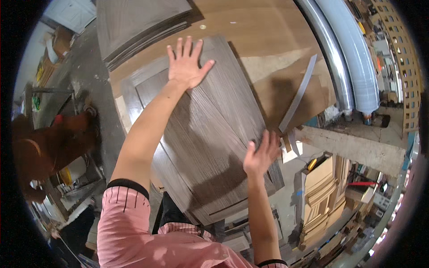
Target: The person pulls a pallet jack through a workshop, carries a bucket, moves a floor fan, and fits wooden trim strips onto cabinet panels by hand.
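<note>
A grey wood-grain cabinet door (pixel 201 129) with a recessed middle panel lies across the worktable, its near end reaching past the edge toward my body. My left hand (pixel 187 67) rests flat near the door's far end, fingers spread. At the right long edge of the door is my right hand (pixel 262 154), fingers stretched out and thumb apart, slightly blurred; whether it touches the edge I cannot tell. Nothing shows in either hand. Just beyond the right hand a narrow grey strip (pixel 298 94) lies on the tabletop.
More grey panels (pixel 143 27) are stacked at the far left of the brown worktable (pixel 263 27). Large wrapped rolls (pixel 353 53) stand along the right side. Below right, wood pieces (pixel 324 196) fill a bin. A brown-red object (pixel 58 143) stands at left.
</note>
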Tool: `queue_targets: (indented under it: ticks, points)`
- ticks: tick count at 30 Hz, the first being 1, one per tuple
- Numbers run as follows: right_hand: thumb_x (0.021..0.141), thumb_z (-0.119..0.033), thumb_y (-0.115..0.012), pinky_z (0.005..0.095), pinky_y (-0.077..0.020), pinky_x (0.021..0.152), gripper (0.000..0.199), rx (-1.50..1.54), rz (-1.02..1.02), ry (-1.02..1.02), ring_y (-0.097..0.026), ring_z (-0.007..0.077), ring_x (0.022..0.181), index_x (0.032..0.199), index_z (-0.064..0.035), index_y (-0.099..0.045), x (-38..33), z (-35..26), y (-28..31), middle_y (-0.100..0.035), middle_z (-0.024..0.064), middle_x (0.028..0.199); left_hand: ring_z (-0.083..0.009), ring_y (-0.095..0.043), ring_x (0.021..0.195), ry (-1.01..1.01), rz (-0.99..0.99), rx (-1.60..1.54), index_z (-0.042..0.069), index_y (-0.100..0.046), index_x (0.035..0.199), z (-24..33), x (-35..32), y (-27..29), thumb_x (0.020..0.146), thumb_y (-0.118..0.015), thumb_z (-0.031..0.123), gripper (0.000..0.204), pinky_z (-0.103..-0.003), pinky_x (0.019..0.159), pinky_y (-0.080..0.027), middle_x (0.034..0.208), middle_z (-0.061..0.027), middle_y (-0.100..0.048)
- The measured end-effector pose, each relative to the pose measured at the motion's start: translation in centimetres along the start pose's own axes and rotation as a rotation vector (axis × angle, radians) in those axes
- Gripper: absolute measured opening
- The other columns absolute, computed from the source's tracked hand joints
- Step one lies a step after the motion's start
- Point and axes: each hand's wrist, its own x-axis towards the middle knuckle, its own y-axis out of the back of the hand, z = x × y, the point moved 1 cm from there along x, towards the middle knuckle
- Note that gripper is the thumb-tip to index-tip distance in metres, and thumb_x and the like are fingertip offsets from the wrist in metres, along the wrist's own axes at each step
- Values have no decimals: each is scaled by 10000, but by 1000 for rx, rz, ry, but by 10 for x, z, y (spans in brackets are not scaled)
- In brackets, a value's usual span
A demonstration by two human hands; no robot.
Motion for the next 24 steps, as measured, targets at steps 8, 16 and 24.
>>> queue_targets:
  ticks: [8, 16, 24]
  points:
    - [897, -496, -519, 644, -49, 1097, 663, -85, -35, -195, -167, 417, 1403, 1420, -110, -391, -14, 21, 1, -273, 222, 1486, -332, -248, 1376, 43, -37, -45, 173, -288, 1468, 13, -2, -3, 887, -414, 625, 747, -552, 1138, -132, 1480, -118, -303]
    - [858, -463, -581, 697, -131, 1067, 618, 42, 5, 77, -227, 425, 1377, 1366, -136, -450, 56, -57, -17, -327, 198, 1444, -335, -222, 1407, 28, -2, 75, 201, -272, 1485, -1, 11, -14, 890, -367, 657, 756, -543, 1145, -114, 1520, -122, -269]
    - [915, -457, -492, 646, -31, 1098, 594, -197, 10, -304, -213, 412, 1388, 1415, -152, -391, -46, 79, 14, -323, 189, 1461, -291, -202, 1422, 56, -29, 62, 248, -260, 1488, 1, 10, -10, 917, -365, 625, 692, -508, 1161, -102, 1524, -94, -274]
